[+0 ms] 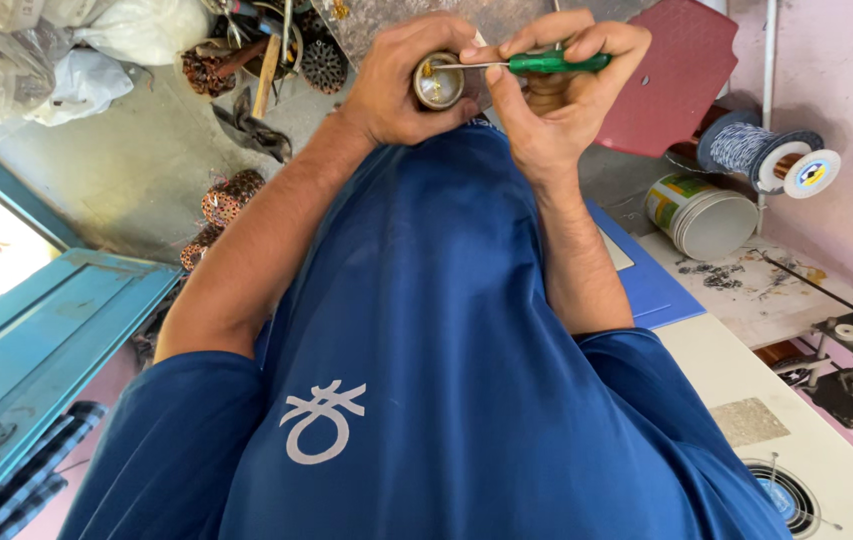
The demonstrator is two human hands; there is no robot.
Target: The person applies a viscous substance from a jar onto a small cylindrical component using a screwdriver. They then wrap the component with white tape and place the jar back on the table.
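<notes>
My left hand (396, 85) is closed around a small round metal part (437, 83), with its open end facing me. My right hand (558, 110) grips a screwdriver with a green handle (556, 62). The thin shaft runs left and its tip rests on the rim of the metal part. Both hands are held close together in front of my blue shirt (426, 330), over the floor.
Copper wire coils (230, 196) and scrap motor parts lie on the grey floor at the upper left, near white bags (96, 50). A red plastic seat (676, 75), a wire spool (768, 152) and a white tub (712, 216) stand to the right. A white bench (796, 400) holds tools. A blue door (46, 340) is at the left.
</notes>
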